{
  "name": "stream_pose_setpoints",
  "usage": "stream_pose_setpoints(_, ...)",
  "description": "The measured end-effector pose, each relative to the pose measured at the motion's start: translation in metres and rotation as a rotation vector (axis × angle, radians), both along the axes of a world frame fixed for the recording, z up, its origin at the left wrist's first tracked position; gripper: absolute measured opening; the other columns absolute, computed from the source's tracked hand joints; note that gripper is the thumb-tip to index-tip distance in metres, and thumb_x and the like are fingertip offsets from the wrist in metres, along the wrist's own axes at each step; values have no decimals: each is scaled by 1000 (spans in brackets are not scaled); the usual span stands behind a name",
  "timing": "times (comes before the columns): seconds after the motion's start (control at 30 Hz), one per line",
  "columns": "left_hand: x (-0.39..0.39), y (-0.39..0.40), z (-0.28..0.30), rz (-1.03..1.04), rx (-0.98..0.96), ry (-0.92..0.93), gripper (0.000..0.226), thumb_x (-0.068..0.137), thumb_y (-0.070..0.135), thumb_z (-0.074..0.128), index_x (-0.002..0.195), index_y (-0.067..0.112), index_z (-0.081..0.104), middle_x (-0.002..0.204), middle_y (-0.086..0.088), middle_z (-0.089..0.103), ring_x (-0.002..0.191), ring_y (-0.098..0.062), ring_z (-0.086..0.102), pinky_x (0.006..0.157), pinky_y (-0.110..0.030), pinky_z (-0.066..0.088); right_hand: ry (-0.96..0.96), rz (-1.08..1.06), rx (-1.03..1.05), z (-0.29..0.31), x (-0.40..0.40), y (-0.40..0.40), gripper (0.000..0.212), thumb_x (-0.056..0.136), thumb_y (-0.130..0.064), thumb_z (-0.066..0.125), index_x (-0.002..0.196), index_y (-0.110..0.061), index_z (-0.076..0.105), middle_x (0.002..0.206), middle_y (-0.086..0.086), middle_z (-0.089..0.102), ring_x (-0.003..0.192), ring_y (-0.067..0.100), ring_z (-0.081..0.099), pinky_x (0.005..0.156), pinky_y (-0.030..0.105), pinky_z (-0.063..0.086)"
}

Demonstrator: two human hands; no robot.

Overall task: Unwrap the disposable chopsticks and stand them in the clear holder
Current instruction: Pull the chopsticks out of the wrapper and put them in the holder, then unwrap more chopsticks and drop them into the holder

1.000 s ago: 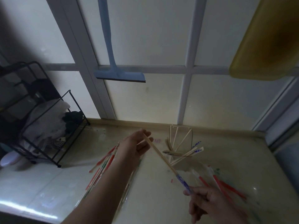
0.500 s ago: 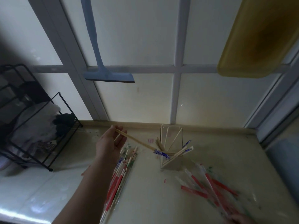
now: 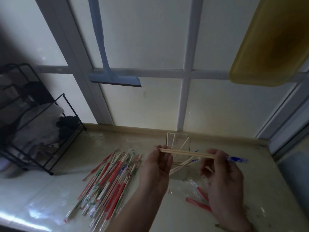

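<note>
My left grip (image 3: pixel 159 160) pinches the bare chopsticks (image 3: pixel 185 153); my right grip (image 3: pixel 220 166) clamps the blue wrapper (image 3: pixel 236 159), ready to slide it off

No legible text, label, brand, number or sign found anywhere in view. The blue-printed wrapper (image 3: pixel 236 159) at the right end of the held chopsticks carries markings, but they are blurred beyond reading. The red, green and white wrappers of the pile of wrapped chopsticks (image 3: pixel 107 183) on the table (image 3: pixel 184 215) bear print too small and smeared to make out.
</note>
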State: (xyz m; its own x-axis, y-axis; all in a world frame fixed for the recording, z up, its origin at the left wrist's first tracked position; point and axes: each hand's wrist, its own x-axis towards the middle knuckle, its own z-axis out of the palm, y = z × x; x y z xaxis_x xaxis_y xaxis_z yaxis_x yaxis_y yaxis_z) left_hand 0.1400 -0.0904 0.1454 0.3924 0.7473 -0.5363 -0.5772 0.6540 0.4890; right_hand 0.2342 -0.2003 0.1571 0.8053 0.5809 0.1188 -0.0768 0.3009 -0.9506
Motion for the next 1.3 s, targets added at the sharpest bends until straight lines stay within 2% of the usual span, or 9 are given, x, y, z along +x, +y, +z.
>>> stream_pose_setpoints(0.1, -11, -3, -6, -41, 176, 140, 21, 98, 19, 55, 98, 3, 68, 84, -14, 72, 70, -20, 70, 62, -28, 59, -95, -86, -11, 5, 17, 8, 58, 74, -72, 60, 83, -15, 63, 62, 9, 66, 55, 18, 64, 55, 25, 57)
stream_pose_setpoints(0.23, -38, 7, -47, 86, 749, 654, 12, 95, 11, 59, 88, 15, 68, 68, -7, 59, 62, -22, 53, 55, -32, 45, -308, -122, -127, 3, 40, 13, 47, 85, -61, 54, 79, -16, 62, 64, 7, 69, 52, 21, 67, 58, 32, 57)
stream_pose_setpoints(0.3, -44, 9, -64, 48, 839, 789, 15, 92, 10, 64, 90, 25, 64, 70, -4, 58, 64, -21, 54, 56, -32, 46, -371, -119, -159, -2, 48, 22, 31, 90, -42, 52, 76, -15, 61, 61, 5, 69, 50, 17, 66, 58, 27, 55)
stream_pose_setpoints(0.4, -43, 12, -81, -112, 885, 905, 33, 83, 16, 76, 105, 31, 56, 78, 3, 60, 68, -10, 58, 61, -24, 50, -553, -112, -273, -11, 55, 38, 35, 95, -39, 56, 68, -17, 59, 51, 1, 63, 53, 9, 65, 56, 11, 48)
stream_pose_setpoints(0.47, -41, 16, -88, -238, 927, 953, 49, 77, 23, 81, 115, 33, 52, 82, 4, 62, 68, -8, 60, 64, -29, 54, -670, -71, -346, -20, 55, 50, 41, 91, -45, 51, 64, -15, 57, 52, -4, 62, 51, 9, 63, 56, 20, 51)
stream_pose_setpoints(0.53, -37, 21, -88, -343, 944, 990, 52, 76, 26, 81, 119, 35, 51, 82, 5, 63, 68, -8, 60, 67, -31, 55, -750, -41, -403, -27, 50, 62, 46, 91, -50, 47, 64, -14, 55, 54, 1, 60, 50, 15, 61, 54, 33, 51)
stream_pose_setpoints(0.8, -22, 41, -82, -429, 1019, 968, 11, 85, 27, 74, 94, 23, 69, 78, 7, 69, 72, -6, 65, 66, -26, 56, -868, -88, -392, -16, 44, 77, 44, 95, -44, 48, 67, -12, 57, 54, 1, 58, 48, 16, 58, 50, 30, 46)
stream_pose_setpoints(1.07, -15, 49, -88, -383, 982, 886, 11, 84, 23, 76, 91, 21, 68, 78, 5, 72, 72, -6, 68, 67, -27, 58, -851, 126, -713, -53, 23, 85, 31, 93, -26, 60, 63, -17, 56, 58, -7, 54, 53, 4, 54, 48, 11, 32)
stream_pose_setpoints(1.3, -18, 52, -99, -369, 958, 808, 24, 81, 8, 75, 94, 20, 58, 73, 2, 69, 64, -6, 64, 59, -23, 52, -659, 282, -897, -97, 6, 90, 16, 93, -32, 61, 88, -22, 72, 59, -14, 58, 59, 1, 58, 54, 15, 38)
